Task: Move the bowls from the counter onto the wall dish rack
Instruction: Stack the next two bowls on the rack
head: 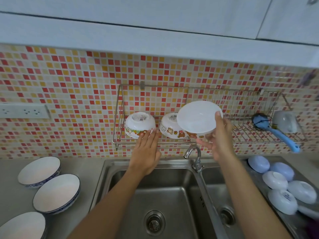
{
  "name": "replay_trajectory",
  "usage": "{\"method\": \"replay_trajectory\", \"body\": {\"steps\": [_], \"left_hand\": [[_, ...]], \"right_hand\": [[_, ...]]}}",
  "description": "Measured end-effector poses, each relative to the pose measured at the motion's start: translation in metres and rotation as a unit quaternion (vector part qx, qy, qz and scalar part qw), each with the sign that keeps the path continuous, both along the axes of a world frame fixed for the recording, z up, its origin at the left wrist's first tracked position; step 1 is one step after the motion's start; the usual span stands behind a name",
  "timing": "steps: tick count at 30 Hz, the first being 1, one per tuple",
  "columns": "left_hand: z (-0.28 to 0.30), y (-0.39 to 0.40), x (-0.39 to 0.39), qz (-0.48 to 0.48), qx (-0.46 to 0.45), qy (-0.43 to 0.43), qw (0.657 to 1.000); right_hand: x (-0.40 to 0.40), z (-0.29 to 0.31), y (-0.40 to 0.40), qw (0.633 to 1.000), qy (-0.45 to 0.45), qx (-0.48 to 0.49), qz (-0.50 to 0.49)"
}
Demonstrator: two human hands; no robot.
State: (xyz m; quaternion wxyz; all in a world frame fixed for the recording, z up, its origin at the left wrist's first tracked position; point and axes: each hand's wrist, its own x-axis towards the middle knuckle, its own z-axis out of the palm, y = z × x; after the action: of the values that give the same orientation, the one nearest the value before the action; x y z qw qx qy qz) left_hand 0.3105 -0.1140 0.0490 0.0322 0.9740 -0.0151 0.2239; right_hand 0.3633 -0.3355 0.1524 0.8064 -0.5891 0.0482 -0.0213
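Steel sink [120,171] below, left hand [146,152] flat-fingered touching glossy upturned bowl [139,125], right hand [219,138] gripping round white bowl [198,116], wire rack [241,131].

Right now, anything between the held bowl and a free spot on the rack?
Nothing visible. The right hand holds the bowl tilted in front of the rack. Open wire lies right of the second racked bowl, before the blue brush. The left hand touches the first bowl.

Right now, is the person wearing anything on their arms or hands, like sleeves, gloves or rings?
No. Both forearms are bare as far as the picture shows: no sleeves or gloves. The left hand and right hand show no rings, watch or bracelets that I can see.
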Motion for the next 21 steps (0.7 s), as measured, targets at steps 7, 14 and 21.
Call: {"method": "replay_trajectory", "body": {"steps": [7,14,21], "left_hand": [[0.000,0.000,0.000,0.001,-0.002,0.013,1.000],[-0.001,0.000,0.001,0.006,-0.007,0.009,1.000],[-0.002,0.000,0.001,0.006,-0.010,0.011,1.000]], "right_hand": [[0.046,0.007,0.030,0.979,-0.118,-0.160,-0.036],[0.065,-0.014,0.045,0.771,-0.340,-0.539,-0.008],[0.070,-0.042,0.048,0.643,-0.315,-0.696,0.050]]}}
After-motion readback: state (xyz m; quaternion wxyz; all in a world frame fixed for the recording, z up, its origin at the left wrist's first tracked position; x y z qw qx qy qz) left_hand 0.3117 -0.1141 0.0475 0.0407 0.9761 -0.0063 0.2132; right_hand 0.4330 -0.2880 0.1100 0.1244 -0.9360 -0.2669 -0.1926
